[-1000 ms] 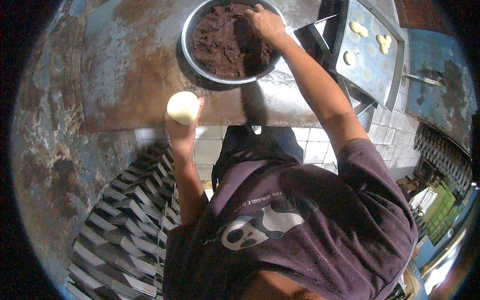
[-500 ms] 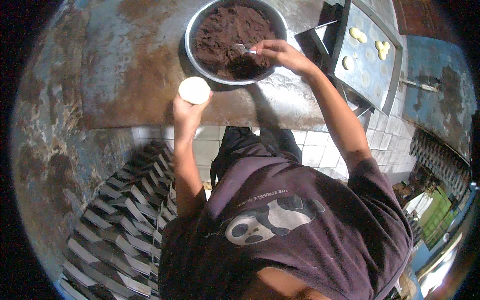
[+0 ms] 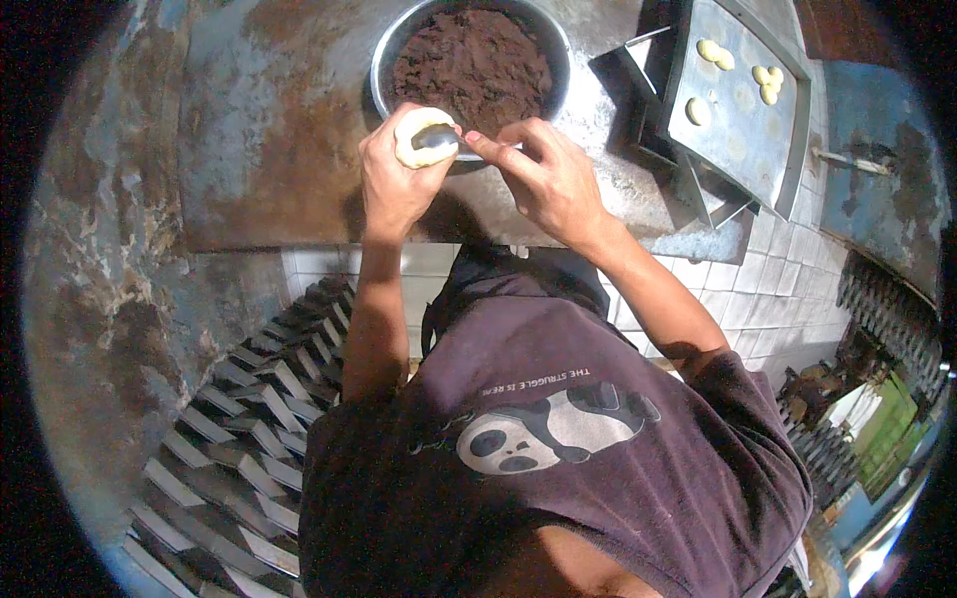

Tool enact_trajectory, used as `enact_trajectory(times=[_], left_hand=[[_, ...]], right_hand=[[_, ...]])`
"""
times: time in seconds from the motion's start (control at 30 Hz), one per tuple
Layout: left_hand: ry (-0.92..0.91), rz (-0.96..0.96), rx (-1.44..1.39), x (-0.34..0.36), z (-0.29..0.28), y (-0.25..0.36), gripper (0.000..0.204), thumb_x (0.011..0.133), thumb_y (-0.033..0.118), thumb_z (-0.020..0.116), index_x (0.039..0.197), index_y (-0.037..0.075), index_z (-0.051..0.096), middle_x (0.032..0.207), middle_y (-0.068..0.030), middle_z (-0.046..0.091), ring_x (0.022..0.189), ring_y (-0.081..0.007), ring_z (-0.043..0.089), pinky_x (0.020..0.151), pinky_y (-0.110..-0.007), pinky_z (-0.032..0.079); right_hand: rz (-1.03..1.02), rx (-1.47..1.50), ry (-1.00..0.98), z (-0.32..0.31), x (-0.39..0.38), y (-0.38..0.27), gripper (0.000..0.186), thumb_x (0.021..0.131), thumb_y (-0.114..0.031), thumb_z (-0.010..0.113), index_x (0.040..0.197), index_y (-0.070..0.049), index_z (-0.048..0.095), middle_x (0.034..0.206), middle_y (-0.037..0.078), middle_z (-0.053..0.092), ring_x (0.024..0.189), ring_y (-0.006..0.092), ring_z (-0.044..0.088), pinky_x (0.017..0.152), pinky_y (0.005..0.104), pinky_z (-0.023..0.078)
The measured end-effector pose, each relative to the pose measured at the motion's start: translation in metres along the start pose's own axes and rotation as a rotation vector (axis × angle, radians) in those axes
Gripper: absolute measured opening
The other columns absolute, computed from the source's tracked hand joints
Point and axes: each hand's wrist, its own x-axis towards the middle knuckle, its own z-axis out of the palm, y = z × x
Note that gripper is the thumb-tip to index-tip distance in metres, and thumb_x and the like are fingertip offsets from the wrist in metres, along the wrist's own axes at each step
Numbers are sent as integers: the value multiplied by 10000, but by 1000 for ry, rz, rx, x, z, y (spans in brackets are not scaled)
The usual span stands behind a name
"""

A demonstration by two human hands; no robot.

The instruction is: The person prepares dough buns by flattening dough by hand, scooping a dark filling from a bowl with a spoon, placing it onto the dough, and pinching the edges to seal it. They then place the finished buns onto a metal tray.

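Observation:
My left hand (image 3: 399, 184) cups a pale, round piece of dough (image 3: 412, 154) at the near edge of the bowl. A metal spoon (image 3: 435, 138) lies against the dough's middle, its handle pinched in my right hand (image 3: 538, 174); whether filling is on it is unclear. Just beyond both hands is a wide steel bowl (image 3: 564, 62) of dark brown, crumbly paste (image 3: 469, 60). The worn metal worktop (image 3: 264, 149) lies beneath.
At the upper right a metal tray (image 3: 740, 161) carries several pale dough pieces (image 3: 710, 52), resting on other metal trays or supports (image 3: 698, 199). Many stacked metal pans (image 3: 229, 448) fill the lower left. A tiled surface (image 3: 768, 259) shows beyond the table's edge.
My right hand has come out of the bowl toward me and leftward, bringing the spoon to the dough. My left hand has risen with the dough toward the bowl's rim.

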Motion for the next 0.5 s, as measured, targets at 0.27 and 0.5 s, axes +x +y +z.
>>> enact_trajectory(times=[0.27, 0.5], left_hand=[[118, -261, -148, -10, 10, -22, 288, 930, 257, 800, 1017, -8, 727, 930, -38, 747, 854, -130, 690, 802, -289, 543], [-272, -89, -79, -9, 16, 14, 228, 875, 200, 839, 988, 53, 705, 919, -15, 720, 855, -106, 655, 795, -290, 530]], right_hand=[[771, 194, 21, 84, -150, 92, 200, 988, -172, 614, 1120, -27, 653, 1079, 242, 676, 1014, 432, 670, 840, 493, 539], [539, 210, -71, 30, -103, 86, 429, 910, -320, 774, 1209, -25, 684, 1168, 217, 631, 1101, 409, 632, 961, 445, 528]])
